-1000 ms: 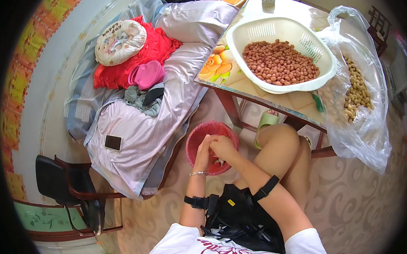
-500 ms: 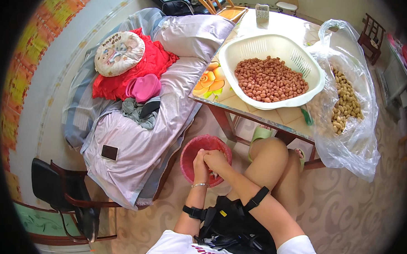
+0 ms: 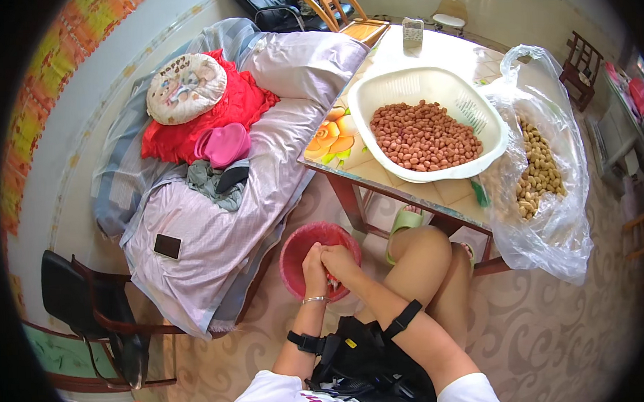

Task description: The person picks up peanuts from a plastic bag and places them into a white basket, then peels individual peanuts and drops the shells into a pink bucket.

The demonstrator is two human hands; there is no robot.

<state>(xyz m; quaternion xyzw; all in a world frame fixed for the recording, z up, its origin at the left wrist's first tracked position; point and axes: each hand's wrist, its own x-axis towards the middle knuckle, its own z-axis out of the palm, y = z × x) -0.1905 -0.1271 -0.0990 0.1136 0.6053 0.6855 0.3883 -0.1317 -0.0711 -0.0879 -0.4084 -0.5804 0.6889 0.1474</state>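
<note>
Over a red plastic bucket [image 3: 292, 263] on the floor, my two hands are pressed together. My left hand [image 3: 313, 270], with a bracelet at its wrist, is closed against my right hand [image 3: 337, 261]. The right fingers are closed too and meet the left ones. Whatever lies between them is hidden. Small pale and red bits show inside the bucket below my hands. On the table, a white basket [image 3: 493, 147] holds shelled reddish peanuts [image 3: 425, 135]. Beside it, a clear plastic bag [image 3: 507, 239] contains peanuts in their shells [image 3: 540, 170].
The table [image 3: 408, 190] stands ahead to the right of my knees. A sofa with a pale cover [image 3: 276, 142] runs along the left, holding a round cushion [image 3: 186, 88], a pink clog [image 3: 224, 144] and a phone [image 3: 167, 246]. A dark chair [image 3: 78, 294] is at the left.
My hands stay together over the bucket, with only a slight shift in their hold. The whole view has moved a little, so the bucket and table sit slightly further left in it.
</note>
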